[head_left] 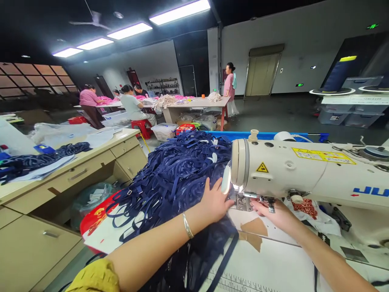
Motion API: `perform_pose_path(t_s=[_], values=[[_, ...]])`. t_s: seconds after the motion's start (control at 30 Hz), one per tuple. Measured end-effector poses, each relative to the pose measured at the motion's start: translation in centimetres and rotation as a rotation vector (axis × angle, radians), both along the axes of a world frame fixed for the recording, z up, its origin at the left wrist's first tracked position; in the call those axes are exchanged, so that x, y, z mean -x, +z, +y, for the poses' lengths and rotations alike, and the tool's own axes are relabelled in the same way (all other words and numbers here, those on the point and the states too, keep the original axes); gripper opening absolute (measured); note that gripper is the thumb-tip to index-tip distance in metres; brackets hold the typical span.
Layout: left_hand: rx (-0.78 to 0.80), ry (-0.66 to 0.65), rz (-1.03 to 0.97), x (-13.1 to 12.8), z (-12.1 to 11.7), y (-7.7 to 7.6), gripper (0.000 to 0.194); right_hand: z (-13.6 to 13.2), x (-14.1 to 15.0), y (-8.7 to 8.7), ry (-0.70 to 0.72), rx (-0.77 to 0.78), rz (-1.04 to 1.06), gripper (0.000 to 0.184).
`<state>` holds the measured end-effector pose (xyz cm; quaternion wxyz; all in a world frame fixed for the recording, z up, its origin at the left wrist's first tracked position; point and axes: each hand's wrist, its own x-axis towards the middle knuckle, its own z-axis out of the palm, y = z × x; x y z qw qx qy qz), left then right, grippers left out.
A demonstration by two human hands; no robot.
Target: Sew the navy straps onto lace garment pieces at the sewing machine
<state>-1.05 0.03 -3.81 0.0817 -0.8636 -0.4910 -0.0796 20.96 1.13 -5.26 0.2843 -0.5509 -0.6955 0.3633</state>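
Note:
A cream sewing machine (304, 170) stands on the white table (273, 263) in front of me. A big heap of navy blue straps (176, 174) lies to its left. My left hand (214, 200) rests on the heap by the needle area, fingers stretched out over the straps. My right hand (275, 214) lies flat on the table under the machine arm, just right of the presser foot (243, 200); its fingertips are partly hidden by the machine. A silver bangle (187, 225) sits on my left wrist.
A beige desk with drawers (69, 174) carrying more navy straps (39, 160) stands on the left. A red and white bag (97, 219) lies beside the heap. Several people work at far tables (194, 103). Grey bins (343, 115) are at right.

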Motion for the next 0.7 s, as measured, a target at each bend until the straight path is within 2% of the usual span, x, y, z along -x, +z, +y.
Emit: perform_pose_path(t_s=[0.1,0.2,0.37,0.5,0.7], values=[[-0.065,-0.014,0.006,0.7,1.2,-0.1,0.037,-0.3,0.2,0.4,0.029,0.091,0.076,0.031],[-0.083,-0.097,-0.044,0.4,1.2,0.3,0.023,-0.8,0.7,1.1,0.045,0.197,0.240,0.039],[0.109,-0.321,-0.337,0.0,0.8,0.2,0.018,-1.5,1.5,1.7,0.064,0.292,0.393,0.045],[0.245,-0.377,-0.523,0.2,0.9,-0.1,0.015,-1.3,1.9,0.5,0.055,0.316,0.351,0.047],[0.330,-0.317,-0.575,0.3,1.0,0.0,0.014,-0.7,2.5,-1.6,0.061,0.287,0.247,0.045]])
